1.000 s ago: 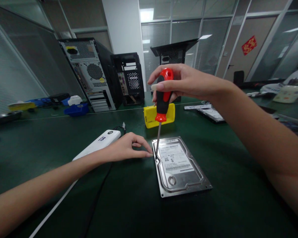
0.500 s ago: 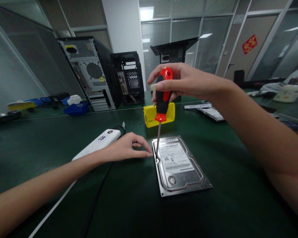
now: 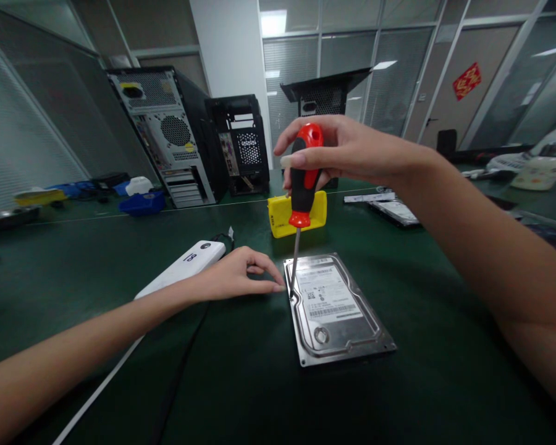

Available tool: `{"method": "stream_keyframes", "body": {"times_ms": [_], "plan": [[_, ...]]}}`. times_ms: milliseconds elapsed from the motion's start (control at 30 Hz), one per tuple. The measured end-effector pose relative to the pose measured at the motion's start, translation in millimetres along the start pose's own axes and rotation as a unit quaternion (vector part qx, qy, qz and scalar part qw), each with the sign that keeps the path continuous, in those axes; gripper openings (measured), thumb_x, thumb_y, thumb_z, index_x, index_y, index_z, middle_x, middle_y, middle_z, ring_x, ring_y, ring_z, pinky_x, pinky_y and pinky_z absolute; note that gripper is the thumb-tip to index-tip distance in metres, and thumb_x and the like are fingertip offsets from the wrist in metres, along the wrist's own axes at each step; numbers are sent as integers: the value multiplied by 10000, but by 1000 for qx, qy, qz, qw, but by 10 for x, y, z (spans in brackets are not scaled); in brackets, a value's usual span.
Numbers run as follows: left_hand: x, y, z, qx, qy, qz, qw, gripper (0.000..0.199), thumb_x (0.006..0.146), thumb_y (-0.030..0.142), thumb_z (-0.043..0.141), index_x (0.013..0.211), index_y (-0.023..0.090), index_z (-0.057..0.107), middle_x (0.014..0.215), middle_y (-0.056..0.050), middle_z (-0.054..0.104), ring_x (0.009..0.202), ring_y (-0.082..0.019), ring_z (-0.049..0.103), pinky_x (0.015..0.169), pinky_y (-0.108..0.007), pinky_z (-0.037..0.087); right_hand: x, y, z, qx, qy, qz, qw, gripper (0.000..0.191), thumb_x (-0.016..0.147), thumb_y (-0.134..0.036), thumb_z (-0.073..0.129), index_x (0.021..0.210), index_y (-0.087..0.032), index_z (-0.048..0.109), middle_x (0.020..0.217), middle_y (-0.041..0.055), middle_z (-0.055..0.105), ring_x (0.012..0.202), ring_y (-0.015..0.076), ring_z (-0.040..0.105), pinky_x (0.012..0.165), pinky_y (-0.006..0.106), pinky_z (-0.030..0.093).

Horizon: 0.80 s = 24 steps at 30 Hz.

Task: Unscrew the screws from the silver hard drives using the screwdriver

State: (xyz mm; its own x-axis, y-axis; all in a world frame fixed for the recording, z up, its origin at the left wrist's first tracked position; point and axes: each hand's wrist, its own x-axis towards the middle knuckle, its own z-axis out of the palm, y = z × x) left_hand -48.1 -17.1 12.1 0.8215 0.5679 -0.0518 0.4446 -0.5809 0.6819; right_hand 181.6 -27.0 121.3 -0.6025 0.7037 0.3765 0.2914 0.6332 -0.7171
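A silver hard drive (image 3: 331,296) with a white label lies flat on the dark green tabletop. My right hand (image 3: 324,148) is wrapped round the handle of a red and black screwdriver (image 3: 303,185), held nearly upright above it. The screwdriver's tip meets a spot by the drive's left edge. Thumb and forefinger of my left hand (image 3: 245,275) pinch together at that same edge, beside the tip. Behind the screwdriver stands a small yellow bin (image 3: 280,219), partly hidden by it.
A white power strip (image 3: 180,266) lies beneath my left forearm, its cord running towards me. Computer cases (image 3: 176,136) stand at the back. A blue bin (image 3: 141,204) sits at the back left, and another drive (image 3: 398,212) lies beyond my right arm.
Both hands, the screwdriver and the hard drive hold nearly the same places. The whole view has shifted very slightly.
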Motion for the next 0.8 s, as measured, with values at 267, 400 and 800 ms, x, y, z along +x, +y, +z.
{"method": "stream_keyframes", "body": {"times_ms": [267,400,800], "plan": [[1,-18,-1,-7,-2,1,1000,160,810,304,633,921,211,701,950,7,670,921,-153,592,843,-275,448,14,10,-18,11,-10,8,1000,170,811,-292,630,970,-240,602,834,-30,705,821,118,683,533,97,508],[-3,5,0,4,-3,0,1000,159,811,304,635,919,209,702,937,11,671,904,-147,593,815,-259,449,12,6,-27,4,-10,9,1000,169,811,-291,631,971,-248,601,861,-19,708,842,129,680,528,107,517],[1,-20,1,-1,-7,1,1000,158,812,308,634,918,214,703,949,17,677,929,-144,590,841,-254,444,22,38,-32,9,-7,10,1000,177,786,-319,648,946,-261,600,827,-29,705,806,126,686,495,111,514]]}}
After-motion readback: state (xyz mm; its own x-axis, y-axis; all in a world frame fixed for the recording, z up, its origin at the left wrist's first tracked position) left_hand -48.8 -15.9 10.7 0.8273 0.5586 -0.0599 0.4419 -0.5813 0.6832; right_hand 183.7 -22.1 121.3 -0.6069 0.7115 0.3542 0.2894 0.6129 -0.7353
